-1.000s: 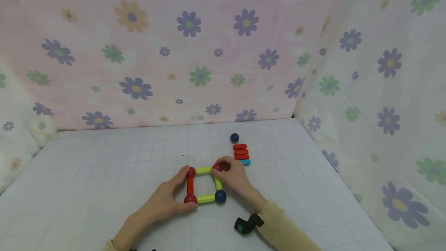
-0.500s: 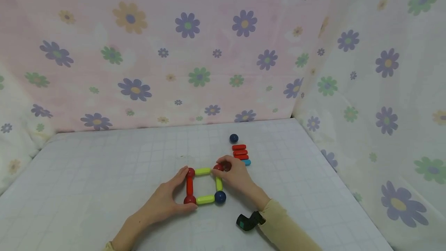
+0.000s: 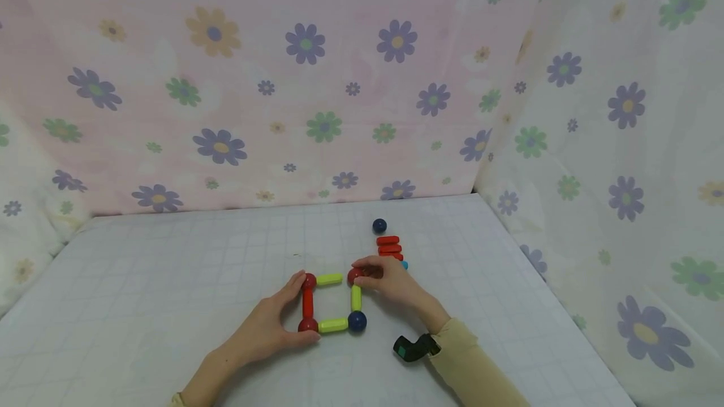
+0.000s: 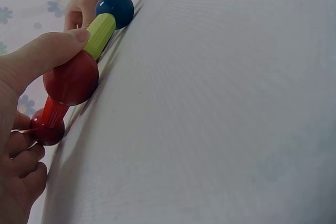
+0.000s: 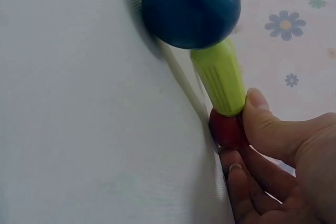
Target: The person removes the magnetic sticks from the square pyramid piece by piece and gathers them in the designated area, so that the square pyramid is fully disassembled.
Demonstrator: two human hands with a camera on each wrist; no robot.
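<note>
A square of magnetic building sticks and balls lies on the table. Its left side is a red stick (image 3: 308,302) between two red balls, the near one (image 4: 72,78) and the far one (image 4: 47,127). My left hand (image 3: 268,325) holds this side, thumb at the near ball and fingers at the far one. A yellow-green stick (image 3: 335,325) joins the near red ball to a dark blue ball (image 3: 357,321). From there another yellow-green stick (image 5: 220,80) reaches a red ball (image 5: 228,129) pinched by my right hand (image 3: 393,281). A gap separates that ball from the far yellow-green stick (image 3: 329,279).
Behind my right hand lie several loose red sticks (image 3: 388,240) and a partly hidden light blue stick (image 3: 404,265). A dark blue ball (image 3: 379,226) stands beyond them. Flowered cloth (image 3: 249,80) hangs at the back and sides of the white table (image 3: 170,281).
My right hand has shifted slightly right with its red ball, and a gap has opened between the ball and the far yellow-green stick. My left hand stays in place.
</note>
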